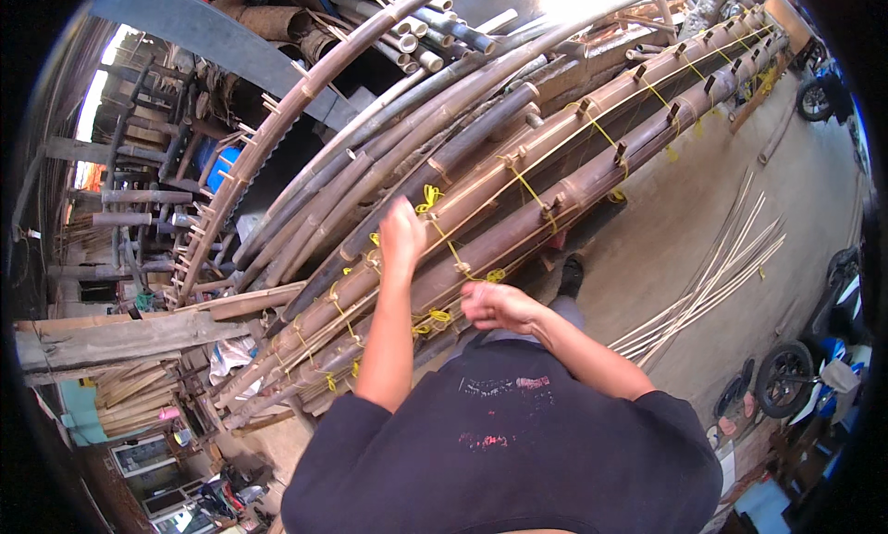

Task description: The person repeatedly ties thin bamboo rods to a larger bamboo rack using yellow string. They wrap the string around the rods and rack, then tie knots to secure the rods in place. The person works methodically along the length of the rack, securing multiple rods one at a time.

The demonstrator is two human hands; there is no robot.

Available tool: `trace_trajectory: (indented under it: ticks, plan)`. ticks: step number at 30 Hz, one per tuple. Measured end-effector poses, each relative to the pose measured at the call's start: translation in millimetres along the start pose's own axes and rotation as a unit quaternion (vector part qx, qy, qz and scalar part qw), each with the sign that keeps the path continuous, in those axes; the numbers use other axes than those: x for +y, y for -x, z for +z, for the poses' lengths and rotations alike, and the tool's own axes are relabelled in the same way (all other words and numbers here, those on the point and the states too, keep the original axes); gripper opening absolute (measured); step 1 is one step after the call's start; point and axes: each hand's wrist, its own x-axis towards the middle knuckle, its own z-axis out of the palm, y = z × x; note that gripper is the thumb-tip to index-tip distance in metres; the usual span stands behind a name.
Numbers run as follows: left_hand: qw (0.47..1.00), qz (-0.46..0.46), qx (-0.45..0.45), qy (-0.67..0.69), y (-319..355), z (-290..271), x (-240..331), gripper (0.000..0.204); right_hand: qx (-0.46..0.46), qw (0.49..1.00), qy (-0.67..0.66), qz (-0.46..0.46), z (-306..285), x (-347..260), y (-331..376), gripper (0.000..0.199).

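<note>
Two long brown bamboo poles lie side by side in front of me, slanting from lower left to upper right, with short pegs and yellow cord joining them. My left hand [404, 236] is closed at the far pole [476, 194], beside a looped bundle of yellow cord [428, 199]. Over the near pole [592, 178] is my right hand [502, 307], its fingers curled in, just below another yellow cord knot [495, 276]. What either hand grips is too small or hidden to make out. Taut yellow cord [529, 188] crosses the gap between the poles.
Loose bamboo poles [398, 155] are stacked beyond the work, beside a curved pegged bamboo piece [277, 132]. Thin bamboo strips [712, 280] lie on the floor at right. Farther right stands a blue and white motorcycle [819, 381]. A weathered beam [129, 340] is at left.
</note>
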Motion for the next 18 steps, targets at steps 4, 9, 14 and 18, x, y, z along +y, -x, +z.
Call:
trace_trajectory:
  ticks: [4, 9, 14, 18]
  plan:
    - [0.992, 0.039, -0.118, 0.011, 60, 36, -15, 0.046, 0.173, 0.838, -0.177, -0.486, 58, -13, -59, 0.020]
    - [0.965, 0.140, 0.114, 0.190, 42, 126, -106, 0.039, 0.026, 0.791, 0.443, -0.421, 172, -77, -95, 0.046]
    - [0.992, 0.038, 0.004, 0.121, 63, 44, -10, 0.031, 0.335, 0.290, 0.789, -0.426, 66, -119, -143, 0.068]
    - [0.993, 0.055, 0.037, 0.102, 63, 62, -40, 0.028, -0.018, 0.753, 0.620, -0.221, 107, -130, -86, 0.068]
